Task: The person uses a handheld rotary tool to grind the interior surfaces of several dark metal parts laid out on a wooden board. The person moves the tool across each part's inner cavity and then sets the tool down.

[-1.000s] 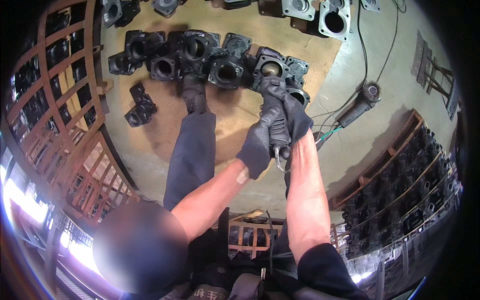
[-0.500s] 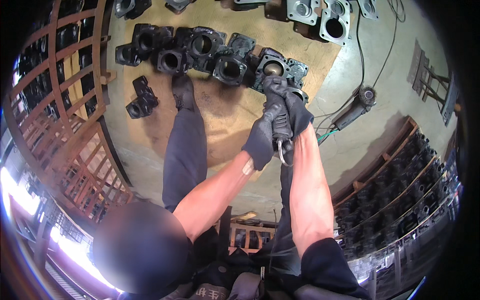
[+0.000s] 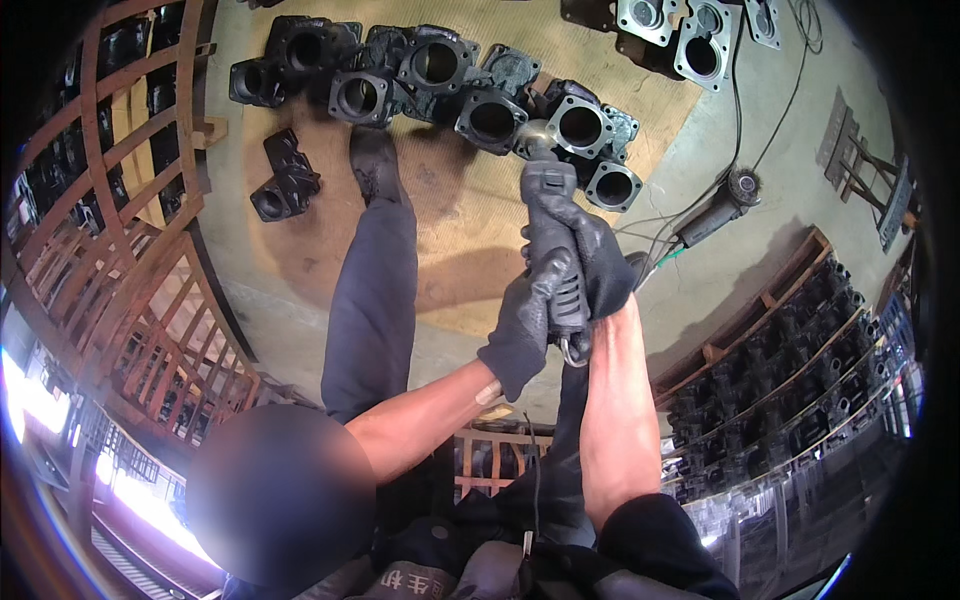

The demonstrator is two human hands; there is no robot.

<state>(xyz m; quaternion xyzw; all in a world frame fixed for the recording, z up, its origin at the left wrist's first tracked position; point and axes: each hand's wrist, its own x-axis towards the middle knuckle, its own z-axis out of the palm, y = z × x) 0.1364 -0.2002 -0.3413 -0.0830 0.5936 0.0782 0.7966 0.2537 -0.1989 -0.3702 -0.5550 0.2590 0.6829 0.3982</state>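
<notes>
Both gloved hands hold a dark hand-held grinder (image 3: pixel 550 182) with vent slots, pointing away from me. My left hand (image 3: pixel 522 325) wraps its rear body from the left. On its other side, my right hand (image 3: pixel 600 262) grips a little farther forward. The grinder's round, metallic head (image 3: pixel 537 138) is at the left side of a black flanged casting (image 3: pixel 606 128) with a round bore; I cannot tell whether they touch. Close by stand another bored casting (image 3: pixel 491 97) on the left and a smaller bored one (image 3: pixel 613 207) on the right.
More black castings (image 3: pixel 437 62) line the tan mat (image 3: pixel 450 245), with several silver flanged parts (image 3: pixel 718 30) at the far right. A second, corded grinder (image 3: pixel 710 222) lies on the concrete floor. Slatted racks (image 3: pixel 90 150) and stacked castings (image 3: pixel 790 390) stand at the sides.
The grinder's head has moved from over the casting's bore to its left side, uncovering the flange. Both hands still grip the grinder. The whole view has shifted slightly.
</notes>
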